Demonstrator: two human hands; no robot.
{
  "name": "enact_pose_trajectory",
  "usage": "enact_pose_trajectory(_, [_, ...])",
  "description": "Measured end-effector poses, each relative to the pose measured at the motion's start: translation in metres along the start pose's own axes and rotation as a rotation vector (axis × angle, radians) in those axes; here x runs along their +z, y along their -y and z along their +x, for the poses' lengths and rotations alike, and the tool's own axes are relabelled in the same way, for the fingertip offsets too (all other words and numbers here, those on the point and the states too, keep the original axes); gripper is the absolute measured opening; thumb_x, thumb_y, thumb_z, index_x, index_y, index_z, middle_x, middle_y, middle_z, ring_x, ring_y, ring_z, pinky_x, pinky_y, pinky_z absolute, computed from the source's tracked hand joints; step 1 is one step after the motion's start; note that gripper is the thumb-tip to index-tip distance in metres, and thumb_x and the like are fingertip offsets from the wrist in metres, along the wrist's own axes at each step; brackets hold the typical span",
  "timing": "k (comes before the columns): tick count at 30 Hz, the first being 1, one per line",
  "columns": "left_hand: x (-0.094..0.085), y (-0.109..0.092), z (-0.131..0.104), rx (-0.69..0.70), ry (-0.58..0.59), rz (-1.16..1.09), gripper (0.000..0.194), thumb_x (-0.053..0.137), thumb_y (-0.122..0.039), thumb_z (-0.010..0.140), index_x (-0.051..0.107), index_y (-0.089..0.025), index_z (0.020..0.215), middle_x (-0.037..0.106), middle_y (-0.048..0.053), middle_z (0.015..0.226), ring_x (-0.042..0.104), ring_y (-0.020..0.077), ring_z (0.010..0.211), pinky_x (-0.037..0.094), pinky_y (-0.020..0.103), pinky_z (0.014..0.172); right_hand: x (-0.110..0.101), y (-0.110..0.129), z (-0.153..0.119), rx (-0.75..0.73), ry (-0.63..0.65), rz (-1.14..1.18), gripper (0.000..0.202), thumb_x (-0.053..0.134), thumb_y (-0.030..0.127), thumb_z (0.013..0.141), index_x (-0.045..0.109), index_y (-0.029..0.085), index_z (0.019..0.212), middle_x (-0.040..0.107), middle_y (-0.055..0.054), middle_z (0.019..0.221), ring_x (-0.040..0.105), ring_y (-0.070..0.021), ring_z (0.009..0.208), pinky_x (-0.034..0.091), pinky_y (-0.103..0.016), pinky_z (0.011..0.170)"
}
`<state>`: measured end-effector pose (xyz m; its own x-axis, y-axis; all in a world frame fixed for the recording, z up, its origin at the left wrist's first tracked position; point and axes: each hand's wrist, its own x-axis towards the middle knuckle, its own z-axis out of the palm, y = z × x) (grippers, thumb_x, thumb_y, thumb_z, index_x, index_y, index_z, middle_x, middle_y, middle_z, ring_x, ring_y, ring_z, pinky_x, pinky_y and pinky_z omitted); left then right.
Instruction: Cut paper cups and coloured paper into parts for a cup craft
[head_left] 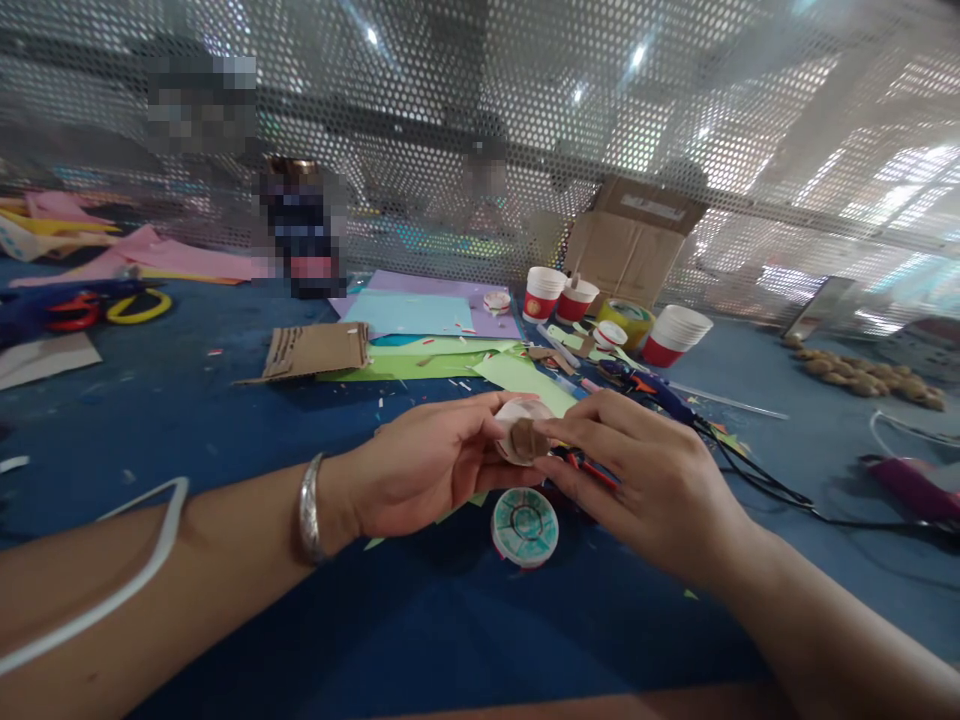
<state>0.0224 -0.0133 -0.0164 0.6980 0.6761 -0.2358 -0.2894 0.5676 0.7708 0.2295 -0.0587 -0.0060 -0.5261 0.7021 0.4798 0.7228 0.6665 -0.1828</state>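
Near the middle of the view, a small round white piece (512,410) with a brown cardboard bit (527,440) in it is held between both hands. My left hand (442,455) grips its left side with thumb and fingers, palm partly turned up. On its right side, the fingertips of my right hand (637,465) pinch the edge by the cardboard bit. Just below the hands, a round disc with a teal and white pattern (525,527) lies on the blue table (420,620).
Behind the hands lie corrugated cardboard (319,350), green paper (420,362) and light blue paper (412,312). Paper cups (543,296) and a glue gun (652,390) with a black cable are at the right. Scissors (139,306) lie left. A perforated metal screen (420,150) stands behind.
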Motion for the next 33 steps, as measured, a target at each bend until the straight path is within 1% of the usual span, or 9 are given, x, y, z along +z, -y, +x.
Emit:
enact_pose_trajectory(4, [0.001, 0.001, -0.001, -0.001, 0.028, 0.049, 0.028, 0.047, -0.002, 0.086, 0.065, -0.015, 0.103, 0.066, 0.005, 0.102, 0.066, 0.0134, 0.092, 0.054, 0.029, 0.09, 0.0, 0.001, 0.0, 0.007, 0.021, -0.019, 0.019, 0.057, 0.028, 0.098, 0.068, 0.02, 0.111, 0.067, -0.008, 0.102, 0.065, -0.0175, 0.087, 0.053, -0.032, 0.08])
enact_pose_trajectory(8, [0.002, 0.003, -0.003, 0.017, 0.031, 0.117, 0.026, 0.054, -0.003, 0.085, 0.064, -0.016, 0.106, 0.066, 0.004, 0.104, 0.065, 0.0128, 0.092, 0.053, 0.028, 0.091, 0.002, 0.001, -0.001, 0.006, 0.035, -0.017, 0.019, 0.057, 0.028, 0.097, 0.067, 0.022, 0.113, 0.068, -0.007, 0.103, 0.066, -0.0179, 0.087, 0.053, -0.032, 0.074])
enact_pose_trajectory(11, [0.002, 0.004, -0.004, 0.03, 0.029, 0.161, 0.025, 0.061, -0.007, 0.084, 0.064, -0.017, 0.107, 0.066, 0.004, 0.105, 0.065, 0.0135, 0.092, 0.052, 0.028, 0.089, 0.003, 0.001, 0.0, 0.008, 0.031, -0.013, 0.018, 0.057, 0.028, 0.097, 0.067, 0.022, 0.111, 0.068, -0.008, 0.103, 0.066, -0.0184, 0.087, 0.054, -0.032, 0.076])
enact_pose_trajectory(15, [0.004, 0.003, -0.007, 0.021, -0.019, 0.219, 0.038, 0.068, -0.009, 0.082, 0.058, -0.02, 0.117, 0.066, 0.005, 0.109, 0.064, 0.0134, 0.093, 0.052, 0.027, 0.086, 0.003, 0.003, 0.0, 0.004, 0.037, 0.002, 0.018, 0.057, 0.027, 0.097, 0.067, 0.02, 0.111, 0.068, -0.009, 0.105, 0.066, -0.0187, 0.089, 0.054, -0.033, 0.081])
enact_pose_trajectory(17, [0.004, 0.002, -0.008, 0.017, -0.036, 0.263, 0.042, 0.069, -0.01, 0.082, 0.055, -0.02, 0.12, 0.065, 0.005, 0.109, 0.064, 0.0134, 0.093, 0.052, 0.027, 0.085, 0.003, 0.004, 0.001, 0.009, 0.046, 0.017, 0.017, 0.057, 0.027, 0.097, 0.067, 0.02, 0.108, 0.068, -0.008, 0.104, 0.065, -0.0183, 0.089, 0.054, -0.032, 0.08])
enact_pose_trajectory(21, [0.005, 0.002, -0.007, 0.035, -0.061, 0.354, 0.03, 0.064, -0.016, 0.088, 0.055, -0.018, 0.116, 0.065, 0.005, 0.107, 0.064, 0.0131, 0.09, 0.053, 0.027, 0.083, 0.004, 0.004, 0.002, 0.014, 0.041, 0.04, 0.018, 0.057, 0.029, 0.097, 0.068, 0.018, 0.107, 0.068, -0.008, 0.102, 0.065, -0.0183, 0.089, 0.053, -0.032, 0.081])
enact_pose_trajectory(24, [0.005, 0.003, -0.007, 0.045, -0.07, 0.412, 0.029, 0.062, -0.018, 0.089, 0.053, -0.019, 0.117, 0.066, 0.004, 0.102, 0.064, 0.0132, 0.085, 0.053, 0.028, 0.08, 0.006, 0.003, 0.002, 0.007, 0.038, 0.055, 0.02, 0.058, 0.029, 0.097, 0.068, 0.017, 0.109, 0.068, -0.008, 0.1, 0.064, -0.0184, 0.088, 0.052, -0.032, 0.08])
enact_pose_trajectory(30, [-0.003, -0.001, -0.006, 0.171, -0.13, 0.699, 0.025, 0.06, -0.027, 0.09, 0.056, -0.021, 0.114, 0.068, 0.003, 0.096, 0.063, 0.0157, 0.089, 0.047, 0.025, 0.076, 0.006, 0.002, 0.004, -0.024, -0.014, 0.16, 0.024, 0.058, 0.027, 0.097, 0.067, 0.017, 0.117, 0.068, -0.007, 0.095, 0.063, -0.0162, 0.084, 0.051, -0.03, 0.076])
enact_pose_trajectory(33, [-0.008, -0.005, -0.005, 0.176, -0.196, 0.915, 0.023, 0.057, -0.032, 0.09, 0.06, -0.022, 0.11, 0.069, 0.001, 0.09, 0.061, 0.0154, 0.081, 0.042, 0.023, 0.067, 0.005, 0.0, 0.003, -0.007, -0.052, 0.201, 0.023, 0.059, 0.024, 0.097, 0.069, 0.016, 0.116, 0.068, -0.006, 0.094, 0.063, -0.0145, 0.081, 0.051, -0.028, 0.074])
